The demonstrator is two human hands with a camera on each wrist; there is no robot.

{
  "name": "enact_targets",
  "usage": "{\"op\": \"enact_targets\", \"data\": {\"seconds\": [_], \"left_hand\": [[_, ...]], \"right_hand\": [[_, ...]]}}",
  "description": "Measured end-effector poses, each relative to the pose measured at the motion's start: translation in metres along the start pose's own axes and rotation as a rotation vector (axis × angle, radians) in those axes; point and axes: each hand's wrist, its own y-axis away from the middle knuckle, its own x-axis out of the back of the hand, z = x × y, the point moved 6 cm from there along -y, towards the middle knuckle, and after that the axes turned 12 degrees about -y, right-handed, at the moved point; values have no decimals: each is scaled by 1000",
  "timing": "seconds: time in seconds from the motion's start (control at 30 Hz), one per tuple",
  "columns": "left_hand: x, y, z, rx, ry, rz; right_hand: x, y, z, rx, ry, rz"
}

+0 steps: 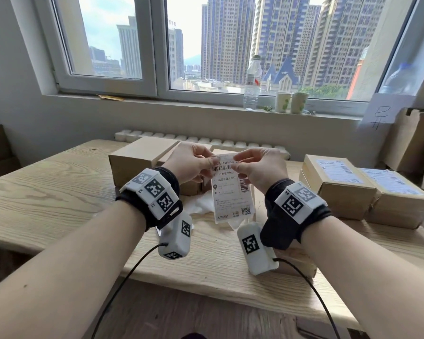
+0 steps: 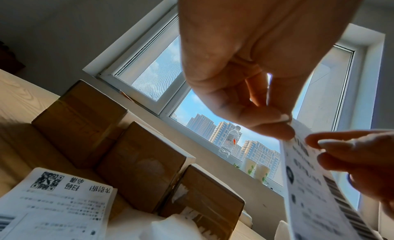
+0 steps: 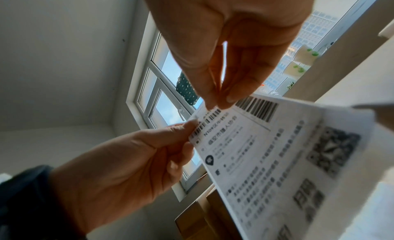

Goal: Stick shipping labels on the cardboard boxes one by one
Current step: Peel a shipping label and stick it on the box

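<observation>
A white shipping label [image 1: 231, 192] with barcodes and a QR code hangs upright in the air above the table. My left hand [image 1: 194, 165] pinches its top left corner and my right hand [image 1: 252, 165] pinches its top right corner. The right wrist view shows the printed label [image 3: 277, 159] close up with fingertips [image 3: 213, 103] pinching its top edge. Behind it on the table stand several plain cardboard boxes [image 1: 137, 155]. More loose labels [image 2: 53, 201] lie in front of those boxes [image 2: 140, 166]. Two boxes [image 1: 338, 182] at the right bear labels.
The wooden table [image 1: 47, 192] has crumpled white backing paper [image 1: 201, 204] under the hands. A water bottle [image 1: 252, 81] and two paper cups [image 1: 291, 101] stand on the window sill. Larger cardboard [image 1: 411, 140] leans at the far right.
</observation>
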Motion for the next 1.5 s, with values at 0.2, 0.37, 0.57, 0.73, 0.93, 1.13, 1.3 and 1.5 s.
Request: {"op": "enact_targets", "data": {"seconds": [0.2, 0.37, 0.57, 0.73, 0.93, 1.13, 1.3, 1.5], "left_hand": [[1, -1, -3, 3, 4, 2], [0, -3, -4, 11, 8, 3], [1, -2, -5, -2, -1, -3], [2, 5, 0, -4, 53, -18], [1, 4, 2, 12, 67, -24], [-4, 7, 10, -82, -55, -39], [-3, 8, 11, -108, -86, -1], [1, 6, 8, -106, -147, 66]], "right_hand": [[19, -4, -4, 55, 43, 157], [19, -3, -6, 65, 37, 155], [16, -4, -2, 49, 25, 128], [15, -6, 2, -7, -30, 125], [8, -5, 3, -50, -123, 86], [-3, -1, 1, -81, -147, 26], [-8, 1, 0, -88, -171, 0], [-13, 1, 0, -99, -164, -7]]}}
